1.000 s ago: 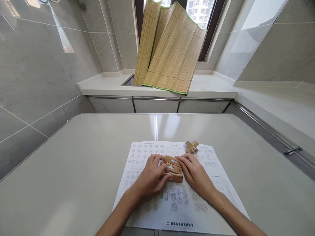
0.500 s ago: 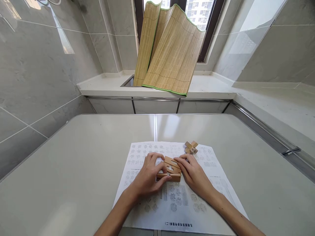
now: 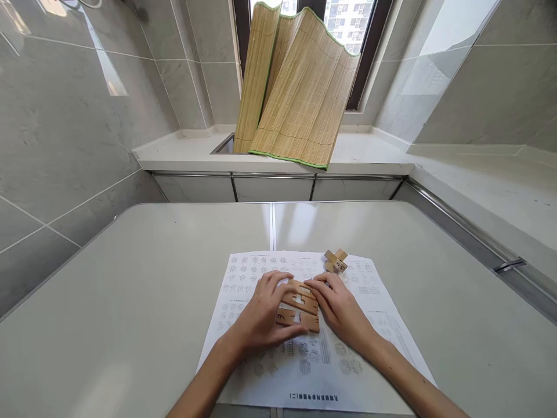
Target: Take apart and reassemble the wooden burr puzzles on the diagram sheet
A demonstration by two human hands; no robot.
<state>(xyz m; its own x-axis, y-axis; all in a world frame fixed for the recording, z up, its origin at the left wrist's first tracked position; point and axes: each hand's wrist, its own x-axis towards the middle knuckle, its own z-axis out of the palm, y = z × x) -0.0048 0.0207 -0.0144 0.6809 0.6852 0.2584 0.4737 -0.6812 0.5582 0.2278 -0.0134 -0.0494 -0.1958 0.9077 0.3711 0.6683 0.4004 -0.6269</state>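
Note:
Several notched wooden puzzle bars (image 3: 299,303) lie side by side on a printed paper sheet (image 3: 313,371) on a grey table. My left hand (image 3: 261,313) grips their left ends, thumb under the near bar and fingers curled over the far one. My right hand (image 3: 342,307) presses against their right ends with fingers bent over the top. A small assembled wooden cross piece (image 3: 335,260) sits apart at the sheet's far right corner, untouched.
The grey table (image 3: 130,290) has a seam down its middle. Beyond it runs a white counter (image 3: 369,154) with a sink and a bamboo mat (image 3: 300,93) leaning against the window. Tiled walls stand left and right.
The bars have been laid flatter and slid slightly toward me, now spread side by side. Both hands stayed on their ends and shifted a little nearer.

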